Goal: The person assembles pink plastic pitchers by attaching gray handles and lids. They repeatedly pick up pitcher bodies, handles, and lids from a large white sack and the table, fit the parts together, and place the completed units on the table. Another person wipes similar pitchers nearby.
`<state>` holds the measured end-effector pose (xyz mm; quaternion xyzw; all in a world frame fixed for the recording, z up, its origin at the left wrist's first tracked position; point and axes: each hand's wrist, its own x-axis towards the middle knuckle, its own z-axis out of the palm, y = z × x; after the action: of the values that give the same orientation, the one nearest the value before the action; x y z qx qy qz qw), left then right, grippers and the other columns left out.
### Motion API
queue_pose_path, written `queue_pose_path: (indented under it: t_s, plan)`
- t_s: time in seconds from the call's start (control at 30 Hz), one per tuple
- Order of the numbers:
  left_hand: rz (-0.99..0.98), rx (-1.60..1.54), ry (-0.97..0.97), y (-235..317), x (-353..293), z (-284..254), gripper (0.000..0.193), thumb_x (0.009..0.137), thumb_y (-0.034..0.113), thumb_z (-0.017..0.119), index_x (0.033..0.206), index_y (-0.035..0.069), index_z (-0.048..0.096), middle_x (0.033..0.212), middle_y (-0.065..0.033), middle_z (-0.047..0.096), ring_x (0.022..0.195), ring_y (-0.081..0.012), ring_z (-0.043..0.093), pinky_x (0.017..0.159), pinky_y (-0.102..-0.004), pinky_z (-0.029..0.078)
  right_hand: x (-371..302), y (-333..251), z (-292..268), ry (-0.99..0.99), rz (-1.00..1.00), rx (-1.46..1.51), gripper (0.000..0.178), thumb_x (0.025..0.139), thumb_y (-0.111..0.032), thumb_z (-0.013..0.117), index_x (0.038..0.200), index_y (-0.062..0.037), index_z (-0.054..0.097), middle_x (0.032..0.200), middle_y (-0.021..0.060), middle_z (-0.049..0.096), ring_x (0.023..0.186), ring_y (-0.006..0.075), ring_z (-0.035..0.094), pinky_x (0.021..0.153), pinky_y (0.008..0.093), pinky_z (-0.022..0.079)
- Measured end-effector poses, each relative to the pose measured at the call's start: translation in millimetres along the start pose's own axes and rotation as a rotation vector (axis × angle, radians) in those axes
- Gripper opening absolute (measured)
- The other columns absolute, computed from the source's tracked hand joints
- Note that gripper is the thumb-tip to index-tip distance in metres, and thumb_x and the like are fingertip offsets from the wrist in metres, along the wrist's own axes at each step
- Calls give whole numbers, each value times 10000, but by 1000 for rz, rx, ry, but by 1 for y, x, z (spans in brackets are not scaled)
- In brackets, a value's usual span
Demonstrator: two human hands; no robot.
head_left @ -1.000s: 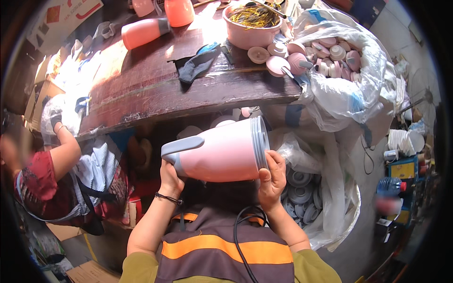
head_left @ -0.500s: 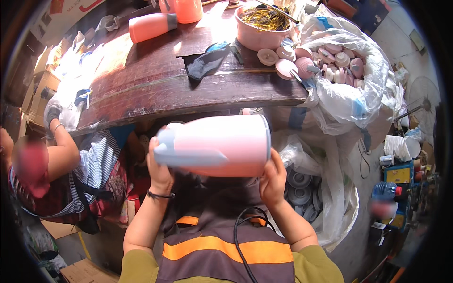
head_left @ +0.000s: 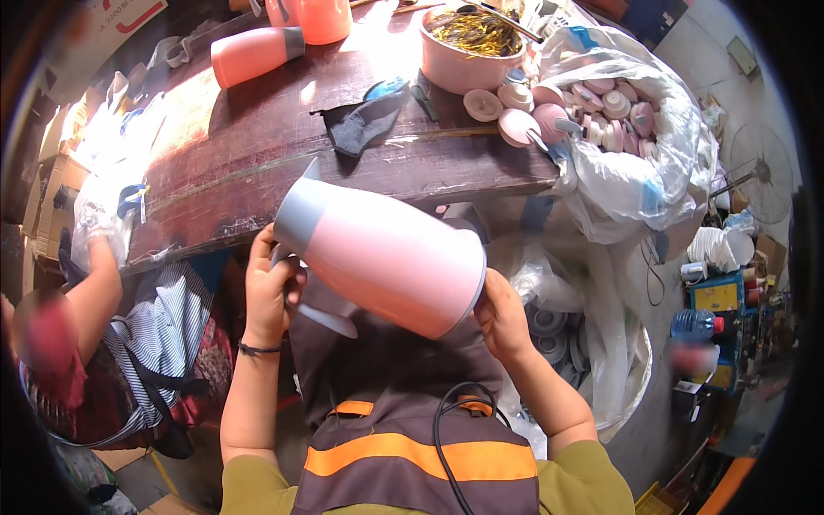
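A pink thermos jug (head_left: 390, 257) with a grey-blue collar, spout and handle is tilted in front of my apron, its base lower and to the right. My left hand (head_left: 268, 296) is closed round the top of the handle, just beneath the collar. Below that hand the handle's free end sticks out. My right hand (head_left: 501, 316) grips the rim of the jug's base, with some fingers hidden behind it. Beyond the jug, a crumpled dark grey cloth (head_left: 365, 124) lies on the wooden table (head_left: 232, 193).
Another pink jug (head_left: 257, 56) lies at the table's far left. A pink basin (head_left: 468, 73) of gold and black strands stands near several pink lids (head_left: 519, 127) and a plastic-lined container (head_left: 635, 193) of lids. Grey parts (head_left: 549, 330) fill a bag below. A person (head_left: 94, 318) sits left.
The jug has turned from level to tilted, with its spout end raised and its handle swung underneath. My left hand has shifted onto the handle; my right hand remains at the base.
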<state>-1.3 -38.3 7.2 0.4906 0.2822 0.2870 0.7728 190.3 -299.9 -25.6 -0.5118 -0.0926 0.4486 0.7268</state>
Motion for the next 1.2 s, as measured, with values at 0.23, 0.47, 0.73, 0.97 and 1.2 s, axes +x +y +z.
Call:
queue_pose_path:
  t_s: [0.23, 0.47, 0.73, 0.97, 1.2]
  plan:
    - [-374, -174, 253, -48, 7, -13, 423, 825, -44, 507, 1212, 111, 434, 818, 6, 524, 508, -34, 439, 378, -152, 316, 23, -11, 11, -20, -565, -1000, 647, 758, -262, 727, 1285, 18, 478, 1210, 195, 524, 1058, 290, 557, 882, 362, 467]
    - [261, 206, 68, 32, 7, 18, 640, 723, -69, 498, 1343, 39, 377, 1019, -92, 620, 845, -122, 615, 713, -223, 502, 85, -6, -20, -10, 421, -493, 406, 957, -395, 481, 829, -40, 630, 622, 57, 599, 460, 134, 523, 424, 273, 405]
    - [-58, 739, -517, 28, 17, 54, 327, 695, 22, 633, 1020, -3, 600, 1131, -145, 653, 1053, -230, 627, 909, -311, 471, 246, -112, -80, 672, -794, -1755, 685, 816, -527, 625, 1330, -103, 465, 1358, 223, 440, 1250, 376, 438, 1002, 470, 358]
    - [-104, 761, -499, 3, 13, 49, 296, 781, 221, 761, 901, -7, 617, 751, -85, 597, 693, -159, 569, 651, -281, 455, 219, -104, -62, 439, -643, -1582, 795, 689, -440, 745, 1341, -89, 456, 1225, 226, 490, 1153, 387, 484, 973, 465, 402]
    - [-92, 666, -469, -7, 24, 51, 348, 791, 224, 758, 1021, 15, 602, 911, -51, 623, 837, -107, 569, 721, -262, 473, 112, -88, -4, -136, -831, -1267, 1092, 556, -470, 869, 1399, -5, 354, 1273, 219, 484, 1158, 368, 500, 998, 435, 398]
